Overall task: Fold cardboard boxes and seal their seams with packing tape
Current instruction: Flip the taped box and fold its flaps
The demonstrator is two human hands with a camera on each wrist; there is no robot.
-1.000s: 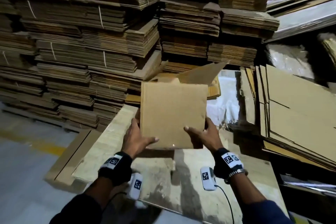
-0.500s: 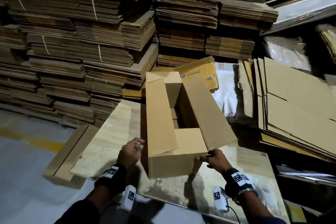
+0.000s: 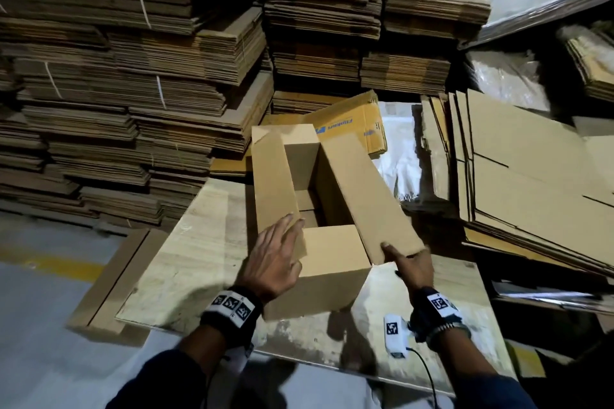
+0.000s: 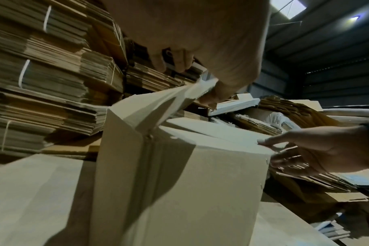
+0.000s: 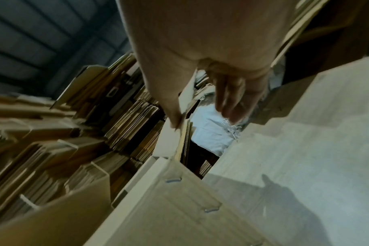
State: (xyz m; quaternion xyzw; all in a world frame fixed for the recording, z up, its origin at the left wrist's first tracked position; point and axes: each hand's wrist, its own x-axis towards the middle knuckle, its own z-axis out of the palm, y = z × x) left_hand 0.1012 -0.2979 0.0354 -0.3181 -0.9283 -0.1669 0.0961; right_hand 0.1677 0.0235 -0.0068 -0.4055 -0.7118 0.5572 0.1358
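**Both hands on the flaps of an open box**

On our far left rise stacks of flattened cardboard [image 3: 126, 83], some tied with white straps. Below them a pale board [image 3: 199, 262] serves as our worktop. Our left hand [image 3: 274, 262] lies with straight fingers pressing on the long left flap [image 3: 274, 183] of the cardboard box [image 3: 319, 289], which stands upright on the board, top open. The near short flap [image 3: 332, 246] lies folded inward. Our right hand [image 3: 410, 264] pinches the near corner of the long right flap [image 3: 362, 196], thumb on top and fingers underneath. Behind the box lies a printed yellow carton [image 3: 352, 123], and at far right lean flat cardboard sheets [image 3: 531, 176]
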